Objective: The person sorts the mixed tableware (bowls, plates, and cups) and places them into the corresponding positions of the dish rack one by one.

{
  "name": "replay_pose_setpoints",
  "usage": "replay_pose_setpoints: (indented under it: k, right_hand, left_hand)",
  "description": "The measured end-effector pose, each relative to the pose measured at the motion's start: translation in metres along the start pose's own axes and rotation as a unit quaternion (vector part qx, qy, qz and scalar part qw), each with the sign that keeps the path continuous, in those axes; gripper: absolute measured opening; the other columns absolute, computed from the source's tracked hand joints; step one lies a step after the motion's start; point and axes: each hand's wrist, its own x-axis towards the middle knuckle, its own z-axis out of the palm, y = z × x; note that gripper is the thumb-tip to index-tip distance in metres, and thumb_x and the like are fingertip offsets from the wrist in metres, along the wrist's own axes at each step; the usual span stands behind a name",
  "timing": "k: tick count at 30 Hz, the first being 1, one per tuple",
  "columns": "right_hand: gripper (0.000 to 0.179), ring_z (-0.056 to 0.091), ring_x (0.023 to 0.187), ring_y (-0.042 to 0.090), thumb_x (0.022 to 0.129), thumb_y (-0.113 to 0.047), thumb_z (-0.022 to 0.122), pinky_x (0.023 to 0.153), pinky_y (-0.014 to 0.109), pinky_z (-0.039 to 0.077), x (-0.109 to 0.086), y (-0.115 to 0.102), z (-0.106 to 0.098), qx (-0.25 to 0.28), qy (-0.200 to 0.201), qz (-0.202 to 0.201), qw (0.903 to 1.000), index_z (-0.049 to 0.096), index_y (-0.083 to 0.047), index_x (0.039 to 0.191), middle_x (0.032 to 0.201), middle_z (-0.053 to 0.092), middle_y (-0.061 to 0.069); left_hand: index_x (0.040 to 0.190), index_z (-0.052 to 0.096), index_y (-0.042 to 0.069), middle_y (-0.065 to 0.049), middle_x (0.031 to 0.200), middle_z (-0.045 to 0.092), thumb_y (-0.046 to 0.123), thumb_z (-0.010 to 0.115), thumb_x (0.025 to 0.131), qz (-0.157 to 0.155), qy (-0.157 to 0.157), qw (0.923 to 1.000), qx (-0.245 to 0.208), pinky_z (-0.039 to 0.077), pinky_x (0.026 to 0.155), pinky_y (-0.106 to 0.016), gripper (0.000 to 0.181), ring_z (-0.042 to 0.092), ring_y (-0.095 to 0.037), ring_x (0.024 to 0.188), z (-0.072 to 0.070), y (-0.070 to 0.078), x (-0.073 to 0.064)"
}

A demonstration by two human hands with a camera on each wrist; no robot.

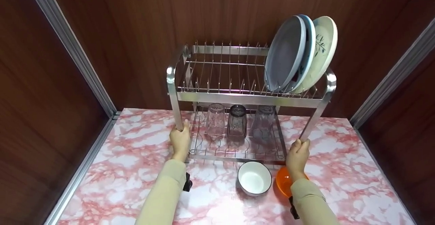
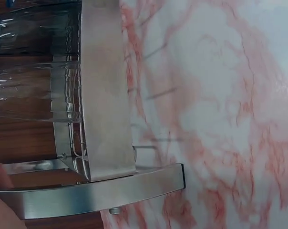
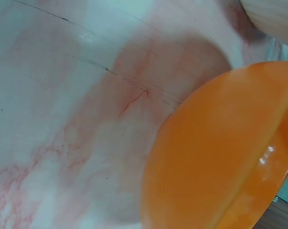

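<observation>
A two-tier metal dish rack (image 1: 249,99) stands on the marbled table. My left hand (image 1: 180,141) grips its left front leg, and at the edge of the left wrist view part of that hand (image 2: 3,212) lies at the leg (image 2: 110,193). The right front leg is held by my right hand (image 1: 297,157). On the upper tier, at the right, lean a grey plate (image 1: 284,51), a blue-rimmed plate (image 1: 308,53) and a cream plate (image 1: 328,48) with a plant motif. Three glasses (image 1: 237,124) stand upside down on the lower tier.
A white bowl (image 1: 255,180) with a dark rim sits before the rack. Beside it an orange bowl (image 1: 282,182) is partly hidden under my right forearm; it fills much of the right wrist view. Wood panels (image 1: 136,48) enclose the marbled table (image 1: 112,184) at back and sides.
</observation>
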Motion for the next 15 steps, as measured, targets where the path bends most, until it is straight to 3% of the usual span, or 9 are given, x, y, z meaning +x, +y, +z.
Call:
replay_pose_setpoints:
  k: [3, 7, 11, 13, 15]
  right_hand:
    - [0.025, 0.038, 0.057, 0.007, 0.099, -0.029, 0.031, 0.054, 0.021, 0.032, 0.000, -0.003, -0.004, 0.021, -0.036, 0.017, 0.9990, 0.036, -0.008, 0.087, 0.066, 0.039, -0.002]
    - [0.022, 0.039, 0.060, 0.008, 0.099, -0.034, 0.029, 0.056, 0.020, 0.034, 0.005, -0.007, -0.012, 0.040, -0.073, 0.048, 0.9953, 0.036, -0.015, 0.089, 0.069, 0.040, -0.003]
    - [0.031, 0.039, 0.057, 0.011, 0.096, -0.043, 0.024, 0.052, 0.022, 0.034, 0.007, -0.016, -0.022, 0.065, -0.130, 0.102, 0.9840, 0.037, -0.015, 0.094, 0.073, 0.043, 0.002]
    - [0.039, 0.047, 0.068, 0.014, 0.097, -0.043, 0.023, 0.062, 0.022, 0.041, 0.004, -0.026, -0.028, 0.064, -0.162, 0.139, 0.9749, 0.037, -0.008, 0.107, 0.088, 0.049, 0.009]
    - [0.044, 0.050, 0.085, 0.022, 0.099, -0.037, 0.026, 0.077, 0.028, 0.043, -0.002, -0.038, -0.032, 0.062, -0.166, 0.171, 0.9692, 0.033, 0.000, 0.122, 0.105, 0.047, 0.019]
  left_hand:
    - [0.056, 0.043, 0.015, 0.006, 0.049, 0.032, 0.024, 0.057, 0.088, -0.017, -0.003, 0.9999, 0.002, 0.034, 0.055, -0.030, 0.036, 0.035, -0.015, 0.052, -0.002, 0.002, -0.002]
    - [0.055, 0.040, 0.016, 0.007, 0.048, 0.030, 0.015, 0.053, 0.085, -0.016, -0.023, 0.9996, -0.001, 0.031, 0.049, -0.028, 0.033, 0.032, -0.013, 0.049, -0.001, 0.002, -0.001]
    - [0.054, 0.038, 0.017, 0.008, 0.048, 0.027, 0.010, 0.051, 0.082, -0.018, -0.045, 0.9988, -0.005, 0.029, 0.047, -0.027, 0.032, 0.030, -0.012, 0.049, -0.001, 0.002, 0.001]
    - [0.054, 0.036, 0.017, 0.008, 0.048, 0.026, 0.009, 0.051, 0.082, -0.022, -0.048, 0.9986, -0.002, 0.028, 0.047, -0.027, 0.033, 0.029, -0.012, 0.049, -0.002, 0.003, 0.002]
    - [0.053, 0.034, 0.018, 0.007, 0.048, 0.026, 0.009, 0.051, 0.081, -0.021, -0.049, 0.9986, 0.004, 0.028, 0.047, -0.027, 0.034, 0.029, -0.012, 0.049, -0.005, 0.005, 0.003]
